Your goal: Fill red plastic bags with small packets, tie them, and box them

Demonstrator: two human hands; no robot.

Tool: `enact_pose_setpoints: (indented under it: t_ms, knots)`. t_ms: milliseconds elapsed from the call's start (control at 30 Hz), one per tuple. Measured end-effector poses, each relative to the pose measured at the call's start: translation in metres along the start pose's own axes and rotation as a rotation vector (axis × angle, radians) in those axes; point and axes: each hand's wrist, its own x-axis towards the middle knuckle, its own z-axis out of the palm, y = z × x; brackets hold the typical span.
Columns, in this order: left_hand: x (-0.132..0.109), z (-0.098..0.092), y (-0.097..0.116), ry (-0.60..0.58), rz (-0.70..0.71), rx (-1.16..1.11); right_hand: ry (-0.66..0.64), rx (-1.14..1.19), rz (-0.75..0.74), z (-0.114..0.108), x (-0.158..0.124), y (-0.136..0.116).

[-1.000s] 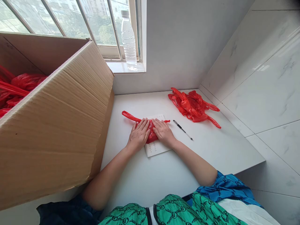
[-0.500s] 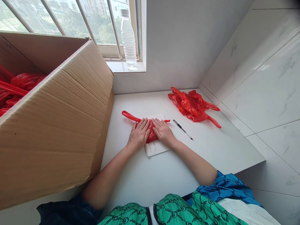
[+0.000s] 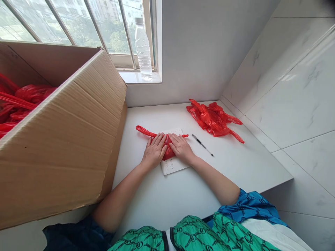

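A red plastic bag (image 3: 168,150) lies flattened on a sheet of paper or booklet (image 3: 171,167) with rows of small marks. My left hand (image 3: 154,150) rests flat on the bag's left side, fingers stretched out. On its right side lies my right hand (image 3: 181,147), also flat with fingers extended. One looped handle of the bag sticks out to the left past my left hand, and a short red end pokes out beyond my right fingers. Both hands cover much of the bag. Just right of my right hand is a black and clear pen (image 3: 202,145).
A large open cardboard box (image 3: 78,139) with red plastic bags (image 3: 34,94) inside stands at the left. More crumpled red plastic (image 3: 214,118) lies at the back right of the white table (image 3: 251,164). A clear water bottle (image 3: 143,52) stands on the windowsill. Tiled wall borders the right.
The camera view has shifted slightly. Both hands stay flat on the red bag, with no visible change in their hold.
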Motion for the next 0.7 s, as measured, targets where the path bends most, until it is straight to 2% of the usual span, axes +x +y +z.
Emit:
enact_pose_setpoints:
  t_ms: [167, 333, 433, 533, 700]
  knots:
    - [-0.004, -0.004, 0.0, 0.085, -0.02, -0.029, 0.065, 0.046, -0.022, -0.004, -0.001, -0.004]
    - [-0.011, -0.034, 0.01, 0.136, -0.039, -0.032, 0.165, 0.293, -0.094, -0.025, -0.012, -0.014]
    - [-0.023, -0.061, 0.028, 0.108, -0.052, -0.024, 0.182, 0.437, -0.131, -0.041, -0.025, -0.026]
    - [-0.045, -0.092, 0.051, 0.015, -0.038, -0.061, 0.202, 0.499, -0.197, -0.052, -0.04, -0.04]
    - [-0.106, -0.166, 0.085, -0.171, -0.1, -0.358, 0.261, 0.425, -0.376, -0.062, -0.056, -0.047]
